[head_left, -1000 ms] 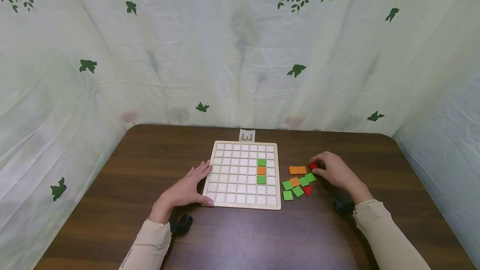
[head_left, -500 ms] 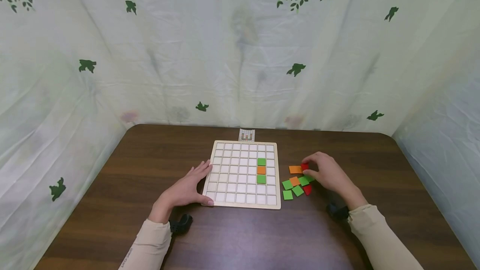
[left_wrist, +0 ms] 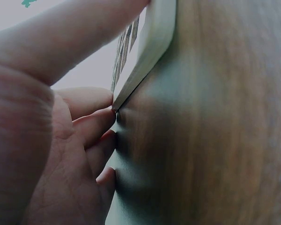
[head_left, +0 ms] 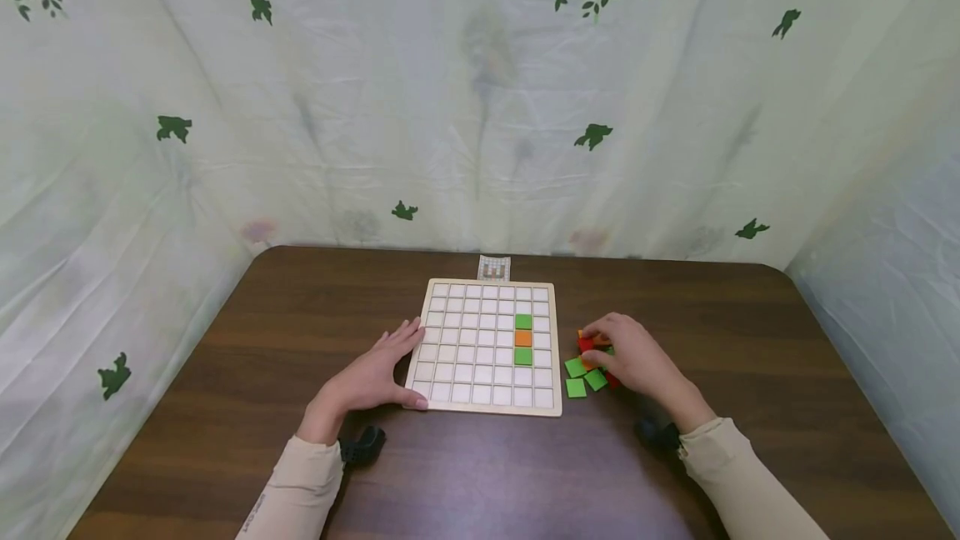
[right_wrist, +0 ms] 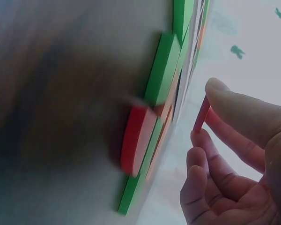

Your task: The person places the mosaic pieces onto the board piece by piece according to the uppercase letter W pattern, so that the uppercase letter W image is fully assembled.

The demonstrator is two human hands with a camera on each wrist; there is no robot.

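Note:
A square wooden grid board [head_left: 465, 340] lies on the table, with a green, an orange [head_left: 522, 338] and another green tile stacked in one column at its right. My left hand [head_left: 371, 369] rests against its left edge, fingers straight, thumb at the near corner; the left wrist view shows fingertips touching the board's rim [left_wrist: 152, 56]. Between thumb and fingertips, my right hand [head_left: 637, 357] pinches a thin red tile [right_wrist: 202, 115], held above the loose tiles. Below it lie several green tiles [head_left: 575, 388], orange ones partly hidden by the hand, and another red tile [right_wrist: 136, 140].
A small printed card [head_left: 494, 268] lies at the board's far edge. The brown wooden table [head_left: 480, 482] extends to both sides. Behind it hangs a pale curtain [head_left: 420, 132] with green leaf prints. Dark straps [head_left: 363, 446] sit at both wrists.
My right hand, pinching the red tile, has moved left from the far right side of the loose tiles to above them, toward the board. The left hand and board have stayed put.

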